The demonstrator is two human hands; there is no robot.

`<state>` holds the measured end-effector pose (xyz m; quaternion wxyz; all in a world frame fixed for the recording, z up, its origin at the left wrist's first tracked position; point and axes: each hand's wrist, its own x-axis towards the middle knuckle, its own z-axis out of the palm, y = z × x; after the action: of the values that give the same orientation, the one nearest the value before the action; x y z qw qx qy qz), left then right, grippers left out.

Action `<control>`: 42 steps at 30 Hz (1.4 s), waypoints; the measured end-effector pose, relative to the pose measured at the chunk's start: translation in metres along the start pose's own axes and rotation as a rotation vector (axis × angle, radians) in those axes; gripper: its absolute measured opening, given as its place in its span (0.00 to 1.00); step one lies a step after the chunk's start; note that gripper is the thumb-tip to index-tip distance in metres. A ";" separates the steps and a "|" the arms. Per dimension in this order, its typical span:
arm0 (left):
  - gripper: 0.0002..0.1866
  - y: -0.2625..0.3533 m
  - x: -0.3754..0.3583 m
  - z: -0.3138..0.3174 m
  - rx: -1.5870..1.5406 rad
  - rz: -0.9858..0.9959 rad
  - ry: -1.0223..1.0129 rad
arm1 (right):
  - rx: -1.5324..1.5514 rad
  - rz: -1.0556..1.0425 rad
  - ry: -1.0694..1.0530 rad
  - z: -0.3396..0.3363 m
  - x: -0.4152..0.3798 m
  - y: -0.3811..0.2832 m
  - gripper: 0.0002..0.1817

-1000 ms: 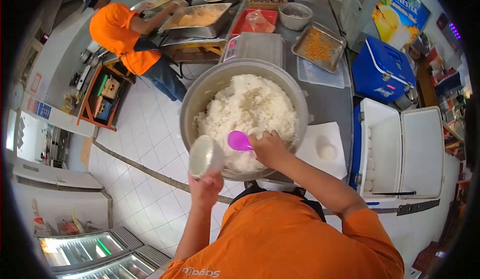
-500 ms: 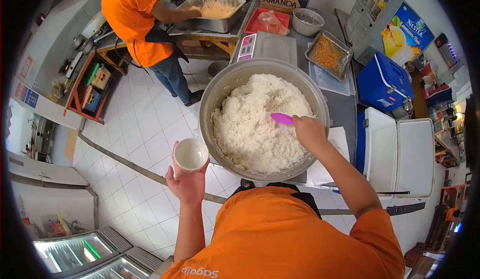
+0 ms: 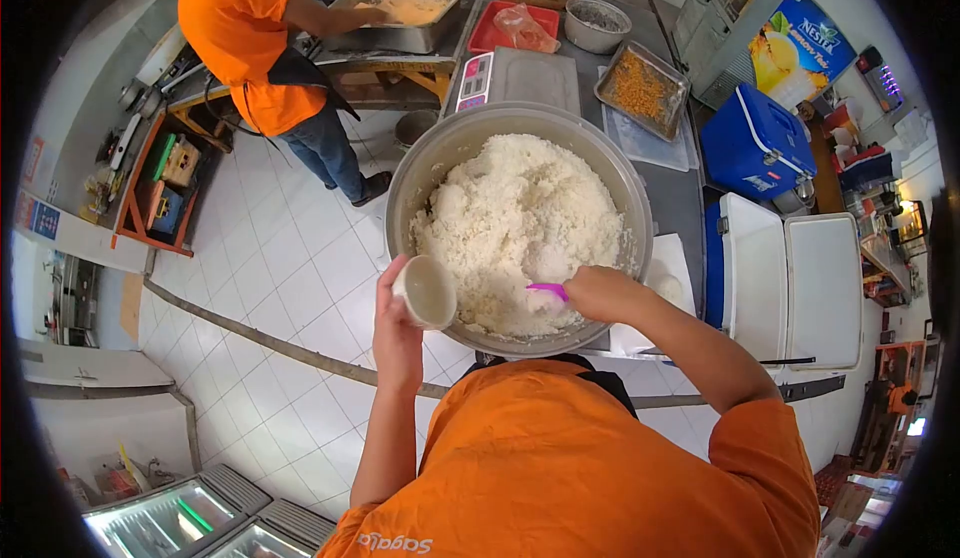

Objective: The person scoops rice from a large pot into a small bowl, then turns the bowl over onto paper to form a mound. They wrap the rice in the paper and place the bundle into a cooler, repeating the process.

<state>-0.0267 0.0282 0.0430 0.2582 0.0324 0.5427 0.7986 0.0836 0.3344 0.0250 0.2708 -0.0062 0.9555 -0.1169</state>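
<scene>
While holding a small white bowl in the left hand, works a purple spoon with the right hand, well apart from the left. Has the fingers of the left closed about the bowl's outer wall, tilting its mouth towards the large pot, just by the near left part of the pot's rim; cannot tell from this view whether bowl and rim touch. Has the right closed round the spoon's handle, with the tip down in the white rice, in the near right part of the pot. Looks light and stiff, that spoon, and likely to flex a little if pushed deep; best taken well back on the handle. Should feel light too, the bowl, perhaps slippery if damp, so best cupped low around the wall. Expect soft, clinging rice that drags on the spoon, and a pot too heavy to shift easily. Beyond the pot, see a scale on the tabletop and, towards its right edge, a tray of orange crumbs. Farther left, note a co-worker reaching into a metal pan.
</scene>
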 end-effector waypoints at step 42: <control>0.26 -0.024 0.071 -0.001 -0.265 -0.090 -0.010 | 0.009 0.079 0.406 0.027 0.042 -0.010 0.09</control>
<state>-0.0794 0.0659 0.0046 0.2986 -0.0224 0.4320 0.8507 0.0608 0.3154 -0.0167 0.0772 0.0560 0.9894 -0.1091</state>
